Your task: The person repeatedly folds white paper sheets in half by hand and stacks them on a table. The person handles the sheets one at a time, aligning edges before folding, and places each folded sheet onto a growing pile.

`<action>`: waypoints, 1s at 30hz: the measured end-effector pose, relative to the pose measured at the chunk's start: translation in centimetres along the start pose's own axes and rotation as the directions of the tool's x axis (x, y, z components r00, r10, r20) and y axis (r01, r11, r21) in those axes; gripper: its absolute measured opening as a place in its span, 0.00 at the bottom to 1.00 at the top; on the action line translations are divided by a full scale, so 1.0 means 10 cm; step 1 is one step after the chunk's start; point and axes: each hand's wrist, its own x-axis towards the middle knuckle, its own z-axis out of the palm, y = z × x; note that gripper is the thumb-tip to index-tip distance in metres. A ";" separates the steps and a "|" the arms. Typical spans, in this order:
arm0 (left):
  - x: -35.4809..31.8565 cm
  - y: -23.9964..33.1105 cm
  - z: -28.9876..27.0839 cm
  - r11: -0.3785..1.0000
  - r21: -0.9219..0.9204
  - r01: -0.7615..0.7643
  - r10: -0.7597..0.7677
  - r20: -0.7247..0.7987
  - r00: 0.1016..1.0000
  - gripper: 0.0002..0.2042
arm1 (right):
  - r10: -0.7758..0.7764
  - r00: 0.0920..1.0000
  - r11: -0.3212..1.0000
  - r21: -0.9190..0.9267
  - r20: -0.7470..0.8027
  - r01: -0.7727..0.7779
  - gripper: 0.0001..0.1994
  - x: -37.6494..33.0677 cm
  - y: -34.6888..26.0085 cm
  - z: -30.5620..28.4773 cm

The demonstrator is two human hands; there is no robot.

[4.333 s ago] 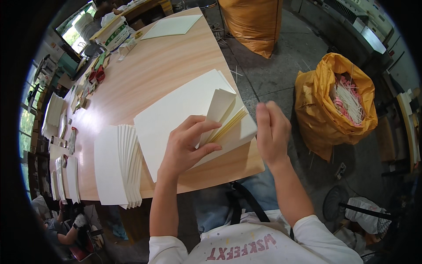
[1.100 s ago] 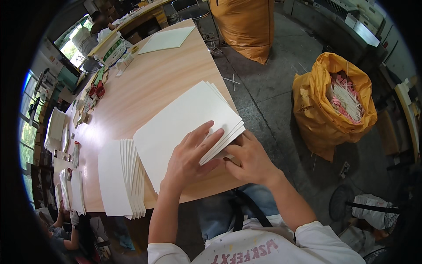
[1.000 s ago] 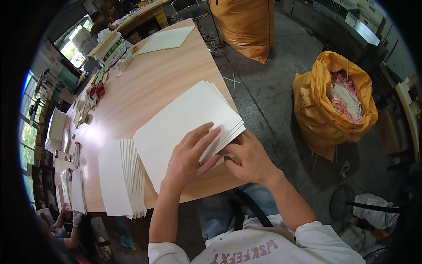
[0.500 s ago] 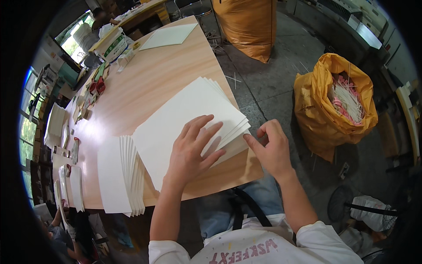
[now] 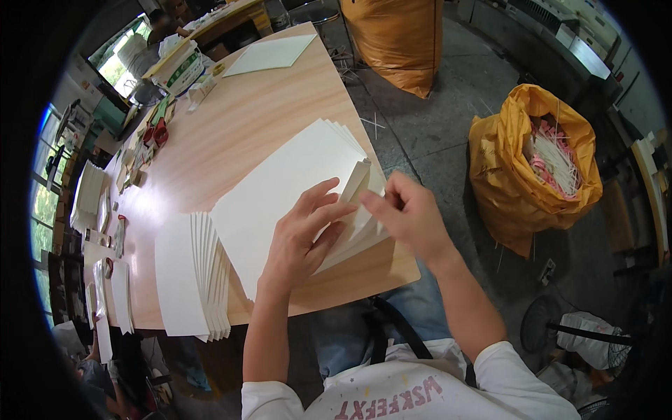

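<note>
A fanned stack of large white sheets [image 5: 280, 189], perhaps thin card, lies at the table's near right corner. Along its right side a narrow flap [image 5: 355, 183] of the top sheet stands folded up. My left hand [image 5: 302, 234] rests over the stack with its fingers loosely apart, the fingertips beside that flap. My right hand [image 5: 413, 218], slightly blurred, is at the flap from the right, thumb against it and fingers curled in. Part of the flap is hidden behind the fingers. Left of the stack lies a second fanned pile of narrower white folded pieces [image 5: 183, 269].
Scissors with red handles [image 5: 159, 131] and small tools lie along the wooden table's [image 5: 280, 105] left side. A white sheet [image 5: 269, 54] lies at the far end. An open yellow sack [image 5: 500, 182] of scraps stands on the floor right. Another person's arm [image 5: 94, 343] shows lower left.
The top sheet's right edge has come up into a standing flap. My right hand has moved left and slightly up with it. My left hand stays nearly in place.
</note>
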 end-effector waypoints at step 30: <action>0.02 0.07 -0.04 0.995 -0.082 0.062 -0.063 -0.011 0.998 0.20 | 0.098 0.995 0.906 0.410 0.032 -0.102 0.22 0.08 0.00 0.02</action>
